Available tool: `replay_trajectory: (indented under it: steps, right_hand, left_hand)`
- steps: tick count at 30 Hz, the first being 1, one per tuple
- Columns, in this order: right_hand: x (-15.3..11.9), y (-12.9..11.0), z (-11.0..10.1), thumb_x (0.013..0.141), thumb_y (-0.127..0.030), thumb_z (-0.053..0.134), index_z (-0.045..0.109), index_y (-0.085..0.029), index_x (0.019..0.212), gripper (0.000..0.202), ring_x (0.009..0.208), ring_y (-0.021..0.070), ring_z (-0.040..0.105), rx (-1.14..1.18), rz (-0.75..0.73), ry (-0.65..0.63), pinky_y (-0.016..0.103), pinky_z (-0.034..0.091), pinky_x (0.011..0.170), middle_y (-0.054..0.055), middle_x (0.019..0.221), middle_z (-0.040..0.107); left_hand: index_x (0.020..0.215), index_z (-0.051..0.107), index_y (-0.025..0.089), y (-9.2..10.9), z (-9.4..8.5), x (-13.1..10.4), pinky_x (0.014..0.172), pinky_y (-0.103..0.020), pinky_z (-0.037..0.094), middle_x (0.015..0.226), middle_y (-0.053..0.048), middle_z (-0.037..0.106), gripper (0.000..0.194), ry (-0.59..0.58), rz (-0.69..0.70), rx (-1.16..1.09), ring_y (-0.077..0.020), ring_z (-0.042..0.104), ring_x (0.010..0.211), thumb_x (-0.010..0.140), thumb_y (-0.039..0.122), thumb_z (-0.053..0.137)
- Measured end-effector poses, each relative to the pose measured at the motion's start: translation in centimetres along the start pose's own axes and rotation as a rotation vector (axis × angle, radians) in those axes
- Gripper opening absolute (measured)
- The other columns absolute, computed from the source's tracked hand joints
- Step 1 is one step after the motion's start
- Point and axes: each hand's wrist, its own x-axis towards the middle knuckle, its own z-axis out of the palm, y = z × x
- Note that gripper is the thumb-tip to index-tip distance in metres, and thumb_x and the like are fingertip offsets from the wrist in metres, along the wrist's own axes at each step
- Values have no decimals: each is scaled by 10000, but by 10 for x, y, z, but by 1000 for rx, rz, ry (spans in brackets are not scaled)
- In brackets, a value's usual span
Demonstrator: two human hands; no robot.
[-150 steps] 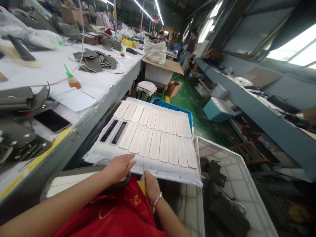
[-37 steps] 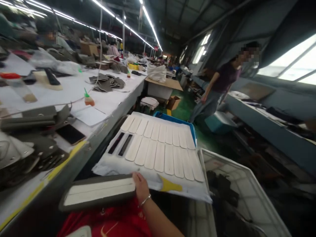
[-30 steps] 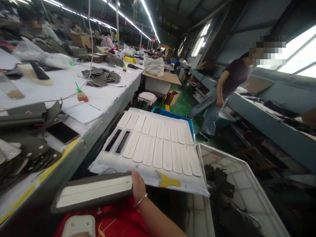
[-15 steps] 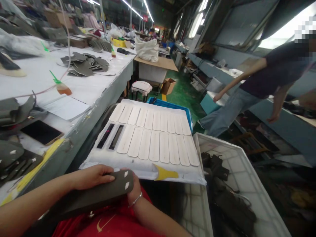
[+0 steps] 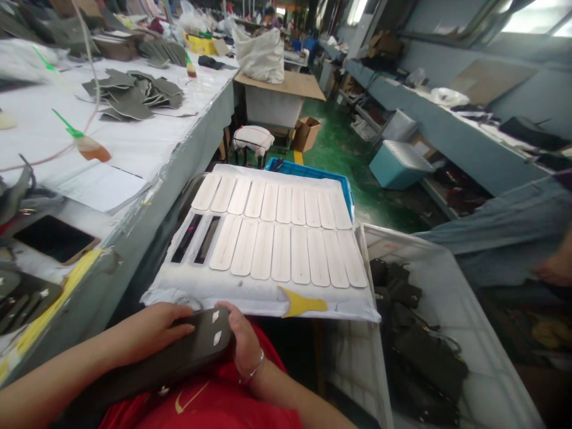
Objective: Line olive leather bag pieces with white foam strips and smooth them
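Note:
My left hand (image 5: 163, 330) lies over the upper edge of a dark grey-green leather-like piece (image 5: 187, 351) with a rounded end and white marks, its fingers wrapped on it. At that rounded end, my right hand (image 5: 245, 341), with a bracelet at the wrist, presses against the piece; part of its grip is hidden behind. The piece rests over my red clothing (image 5: 214, 405). Just beyond is a white-covered board (image 5: 214, 286) bearing two rows of pale rounded strips (image 5: 268, 247). Two dark strips (image 5: 207, 239) lie at the left of the nearer row.
A long table (image 5: 170, 128) on the left carries a phone (image 5: 56, 238), paper (image 5: 100, 185), glue bottles (image 5: 92, 149) and grey cut pieces (image 5: 134, 95). To the right stands a white crate (image 5: 473, 286) with dark bags (image 5: 424, 357). A person's leg (image 5: 500, 220) is close beside it.
The passing person has come nearer and mostly left the view at the right. My right hand now shows more at the piece's end, and the piece has shifted slightly left.

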Motion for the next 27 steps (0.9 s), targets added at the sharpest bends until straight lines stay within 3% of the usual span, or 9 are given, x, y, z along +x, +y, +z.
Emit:
replay_trajectory:
  steps: [4,13,24,27]
  right_hand:
    - [-5,-12,-7,840,-494,512,532,-208,1223,478,1152,207,489,-109,-13,-79,336,347,1011,50,1245,554]
    - [-4,-14,-13,844,-347,505,463,-185,1280,467,1156,201,484,-193,-8,-143,335,354,1007,65,1272,522]
    - [0,-22,-16,836,-255,494,468,-211,1274,441,1121,189,504,-235,-8,-189,325,377,985,45,1245,537]
    - [3,-21,-17,827,-234,499,472,-213,1271,445,1125,183,505,-228,-13,-203,317,375,989,41,1248,541]
  left_hand:
    - [826,636,212,-3,-1,2,713,-265,399,836,-5,665,277,-11,9,-31,-193,592,796,842,421,454]
    - [810,648,209,-4,-4,4,665,-243,400,793,8,661,315,-80,-9,-92,-181,593,753,834,462,461]
    - [782,623,216,3,3,2,668,-259,397,802,1,660,311,-30,-68,-11,-185,593,759,856,436,415]
    - [885,630,223,5,3,-2,717,-297,405,899,-27,671,290,-4,-119,59,-226,603,838,833,434,439]
